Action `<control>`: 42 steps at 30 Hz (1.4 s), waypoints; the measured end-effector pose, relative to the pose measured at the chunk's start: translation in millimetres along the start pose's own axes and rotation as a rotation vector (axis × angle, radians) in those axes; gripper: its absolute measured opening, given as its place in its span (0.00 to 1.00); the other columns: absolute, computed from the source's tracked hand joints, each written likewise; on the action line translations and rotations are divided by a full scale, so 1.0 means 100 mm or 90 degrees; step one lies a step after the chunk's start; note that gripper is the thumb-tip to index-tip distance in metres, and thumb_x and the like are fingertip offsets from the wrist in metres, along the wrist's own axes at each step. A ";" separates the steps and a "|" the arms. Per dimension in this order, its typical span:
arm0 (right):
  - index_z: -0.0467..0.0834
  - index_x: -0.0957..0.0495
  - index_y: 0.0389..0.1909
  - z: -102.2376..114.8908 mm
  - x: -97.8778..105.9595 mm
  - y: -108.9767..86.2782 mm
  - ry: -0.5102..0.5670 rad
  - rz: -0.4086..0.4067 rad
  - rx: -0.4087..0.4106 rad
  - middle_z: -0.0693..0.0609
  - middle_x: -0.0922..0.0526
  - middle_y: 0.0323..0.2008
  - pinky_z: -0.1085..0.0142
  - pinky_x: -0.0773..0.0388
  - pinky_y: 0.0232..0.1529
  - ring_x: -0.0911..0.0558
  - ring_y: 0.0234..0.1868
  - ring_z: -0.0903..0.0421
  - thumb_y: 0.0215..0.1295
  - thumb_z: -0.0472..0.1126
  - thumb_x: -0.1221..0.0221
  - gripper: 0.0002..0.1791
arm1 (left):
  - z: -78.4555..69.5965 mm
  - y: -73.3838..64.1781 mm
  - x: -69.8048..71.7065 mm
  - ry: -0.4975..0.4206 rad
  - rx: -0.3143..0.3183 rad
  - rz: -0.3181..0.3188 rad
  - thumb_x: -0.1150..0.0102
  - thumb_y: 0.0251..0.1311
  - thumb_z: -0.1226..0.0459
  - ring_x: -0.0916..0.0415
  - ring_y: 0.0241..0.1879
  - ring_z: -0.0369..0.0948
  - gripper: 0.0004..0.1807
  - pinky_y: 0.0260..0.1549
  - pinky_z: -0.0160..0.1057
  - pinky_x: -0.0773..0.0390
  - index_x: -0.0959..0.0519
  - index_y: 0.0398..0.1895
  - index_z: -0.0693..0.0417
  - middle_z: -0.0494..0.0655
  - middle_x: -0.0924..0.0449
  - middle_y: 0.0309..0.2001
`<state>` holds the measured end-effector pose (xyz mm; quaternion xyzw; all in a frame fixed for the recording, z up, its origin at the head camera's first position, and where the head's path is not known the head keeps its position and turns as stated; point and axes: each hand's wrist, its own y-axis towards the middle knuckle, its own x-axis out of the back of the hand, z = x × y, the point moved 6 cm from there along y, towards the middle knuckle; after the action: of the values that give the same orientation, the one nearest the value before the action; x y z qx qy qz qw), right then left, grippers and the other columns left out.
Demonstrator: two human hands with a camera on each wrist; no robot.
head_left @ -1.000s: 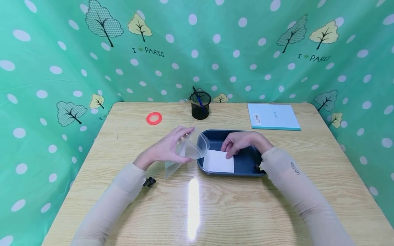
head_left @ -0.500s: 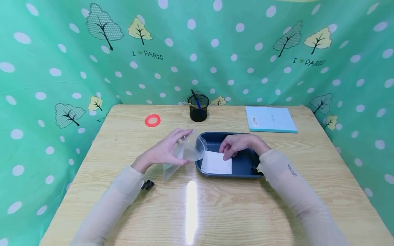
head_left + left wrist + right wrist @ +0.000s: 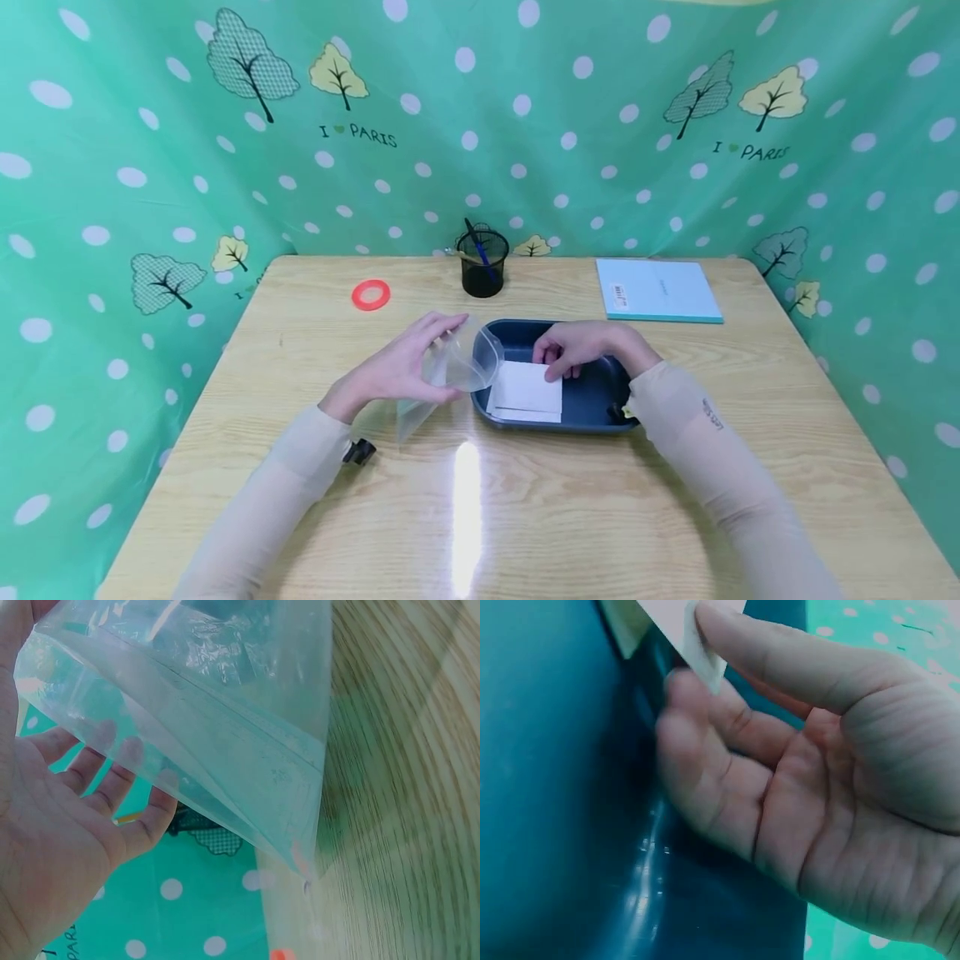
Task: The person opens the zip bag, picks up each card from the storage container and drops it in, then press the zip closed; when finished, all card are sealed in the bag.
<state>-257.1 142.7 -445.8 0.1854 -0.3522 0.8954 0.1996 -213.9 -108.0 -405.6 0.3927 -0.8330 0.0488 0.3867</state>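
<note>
My left hand (image 3: pixel 397 367) holds a clear plastic bag (image 3: pixel 448 367), thumb and fingers curved about its spread mouth, which faces the tray. In the left wrist view the bag (image 3: pixel 247 742) hangs down with a folded corner close to the table. Over the dark tray (image 3: pixel 596 400), my right hand (image 3: pixel 581 346) pinches the corner of a white paper square (image 3: pixel 528 385) between thumb and fingers. Beneath it, the edge of another white square (image 3: pixel 525 415) shows in the tray. The right wrist view catches the pinched corner (image 3: pixel 682 630) under the thumb.
Behind the bag lies a red ring (image 3: pixel 371 294). A black mesh pen cup (image 3: pixel 482 271) stands at the table's back edge, and a light blue notebook (image 3: pixel 660 289) lies at the back right. Green dotted cloth hangs behind the table.
The right hand has lifted the white paper square slightly, baring the edge of another below it. The left hand keeps holding the bag beside the tray.
</note>
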 end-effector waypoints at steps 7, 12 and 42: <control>0.39 0.19 0.52 0.07 0.12 -0.10 0.037 -0.013 0.042 0.47 0.17 0.38 0.59 0.15 0.39 0.17 0.35 0.49 0.68 0.35 0.35 0.13 | -0.01 0.02 0.02 -0.005 -0.004 0.001 0.20 0.43 0.53 0.34 0.58 0.45 0.59 0.54 0.50 0.26 0.42 0.78 0.55 0.52 0.31 0.59; 0.39 0.16 0.47 0.11 0.30 -0.29 0.017 -0.076 0.085 0.47 0.16 0.36 0.59 0.16 0.41 0.18 0.36 0.51 0.69 0.39 0.35 0.10 | -0.02 0.06 0.05 -0.003 -0.003 0.001 0.20 0.43 0.54 0.35 0.58 0.44 0.58 0.54 0.50 0.25 0.42 0.78 0.56 0.48 0.32 0.60; 0.29 0.23 0.56 0.38 0.27 -0.92 0.262 -0.406 0.164 0.37 0.15 0.38 0.48 0.15 0.35 0.13 0.32 0.45 0.71 0.38 0.37 0.19 | 0.14 -0.02 0.17 0.036 0.018 -0.042 0.21 0.43 0.53 0.33 0.60 0.50 0.58 0.55 0.54 0.26 0.41 0.78 0.54 0.54 0.33 0.64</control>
<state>-227.9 183.7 -356.1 0.1258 -0.1144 0.8439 0.5089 -227.7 -125.1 -403.7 0.4241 -0.8075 0.0586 0.4058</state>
